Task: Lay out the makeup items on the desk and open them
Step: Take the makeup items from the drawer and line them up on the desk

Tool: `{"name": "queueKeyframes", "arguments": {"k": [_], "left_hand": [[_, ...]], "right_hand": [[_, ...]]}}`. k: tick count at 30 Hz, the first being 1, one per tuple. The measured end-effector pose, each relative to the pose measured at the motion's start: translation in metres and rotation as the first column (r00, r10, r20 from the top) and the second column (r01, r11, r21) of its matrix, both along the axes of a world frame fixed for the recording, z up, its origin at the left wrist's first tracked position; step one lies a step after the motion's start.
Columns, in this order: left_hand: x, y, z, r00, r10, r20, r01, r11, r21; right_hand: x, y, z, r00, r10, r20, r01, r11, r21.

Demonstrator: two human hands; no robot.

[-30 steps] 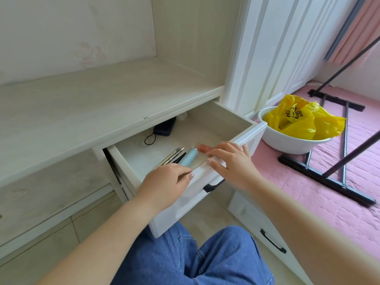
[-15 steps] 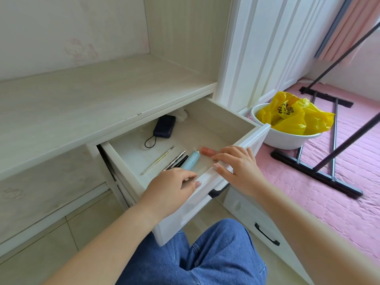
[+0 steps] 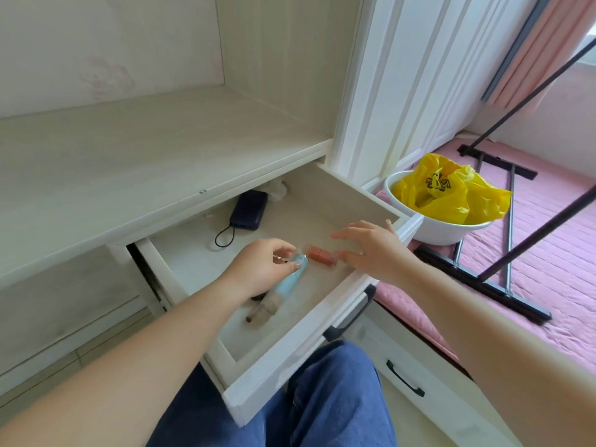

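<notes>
Pale wood-grain desk (image 3: pixel 135 162) surface is seen bare above a white drawer (image 3: pixel 290 343) that has been pulled well out over the person's lap. Inside the drawer, a light blue tube (image 3: pixel 292 280) is lain diagonally, with a blurred brush-like item (image 3: pixel 263 309) just beside its near end; a small coral-pink lipstick case (image 3: pixel 321 254) is set just beyond the tube's far end. A dark power bank (image 3: pixel 250 209) with a looped cord is left further back. The left hand (image 3: pixel 258 272) is curled over the far end of the blue tube, fingers touching it, though whether a firm hold has been taken cannot be told. The right hand (image 3: pixel 374 250) is held flat with fingers spread, hovering close by the lipstick case and gripping nothing. A white basin with a yellow bag (image 3: pixel 448 191) is stood on the pink mat to the right. Judged from this, the task is barely begun: nothing has been placed on the desk, nothing has been opened, and every item remains to be lifted out.
</notes>
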State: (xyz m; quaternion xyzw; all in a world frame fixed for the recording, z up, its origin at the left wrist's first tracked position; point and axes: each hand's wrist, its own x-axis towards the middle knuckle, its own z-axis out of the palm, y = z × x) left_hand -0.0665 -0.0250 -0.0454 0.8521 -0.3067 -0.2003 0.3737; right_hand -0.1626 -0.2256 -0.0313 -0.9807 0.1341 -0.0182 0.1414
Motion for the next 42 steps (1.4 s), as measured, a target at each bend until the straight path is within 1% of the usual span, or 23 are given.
{"name": "queueKeyframes", "arguments": {"k": [3,6,8,11,13,18,22,25,28,31,33,36,39,42], "left_hand": [[0.026,-0.024,-0.018,1.0,-0.004,0.022,0.001,0.988,0.152],[0.04,-0.04,-0.035,0.994,-0.061,0.092,0.027,0.942,0.335],[0.046,-0.048,-0.044,0.985,-0.103,0.138,0.037,0.907,0.42],[0.048,-0.054,-0.056,0.978,-0.148,0.148,0.064,0.885,0.462],[0.048,-0.056,-0.062,0.978,-0.162,0.133,0.08,0.875,0.478],[0.047,-0.057,-0.073,0.978,-0.171,0.118,0.092,0.868,0.488],[0.042,-0.061,-0.076,0.977,-0.185,0.104,0.112,0.865,0.489],[0.042,-0.062,-0.077,0.977,-0.187,0.102,0.116,0.868,0.482],[0.044,-0.06,-0.076,0.981,-0.174,0.089,0.115,0.88,0.46],[0.046,-0.056,-0.069,0.99,-0.119,0.074,0.08,0.914,0.397],[0.049,-0.052,-0.059,0.994,-0.06,0.087,0.029,0.946,0.324],[0.052,-0.042,-0.04,0.992,0.04,0.121,-0.061,0.983,0.176],[0.054,-0.026,-0.018,0.982,0.124,0.14,-0.13,0.991,0.035],[0.054,-0.006,0.009,0.968,0.2,0.151,-0.179,0.974,-0.139]], "right_hand": [[0.042,-0.017,-0.001,0.987,0.037,-0.155,-0.049,0.996,-0.074],[0.074,-0.025,-0.011,0.944,0.053,-0.324,-0.1,0.987,-0.129],[0.093,-0.028,-0.022,0.906,0.055,-0.419,-0.128,0.981,-0.146],[0.114,-0.029,-0.036,0.84,0.045,-0.54,-0.155,0.975,-0.161],[0.123,-0.031,-0.044,0.803,0.04,-0.595,-0.183,0.966,-0.183],[0.131,-0.034,-0.057,0.75,0.028,-0.661,-0.205,0.96,-0.192],[0.132,-0.031,-0.064,0.716,0.034,-0.698,-0.261,0.94,-0.222],[0.133,-0.029,-0.067,0.713,0.036,-0.7,-0.266,0.938,-0.223],[0.131,-0.032,-0.067,0.727,0.033,-0.686,-0.23,0.953,-0.198],[0.129,-0.035,-0.06,0.778,0.053,-0.626,-0.178,0.974,-0.138],[0.127,-0.036,-0.052,0.834,0.073,-0.546,-0.136,0.988,-0.076],[0.121,-0.035,-0.031,0.913,0.066,-0.402,-0.05,0.997,0.051],[0.113,-0.03,0.0,0.953,0.068,-0.296,-0.015,0.984,0.177],[0.104,-0.017,0.033,0.981,0.093,-0.17,-0.042,0.96,0.278]]}}
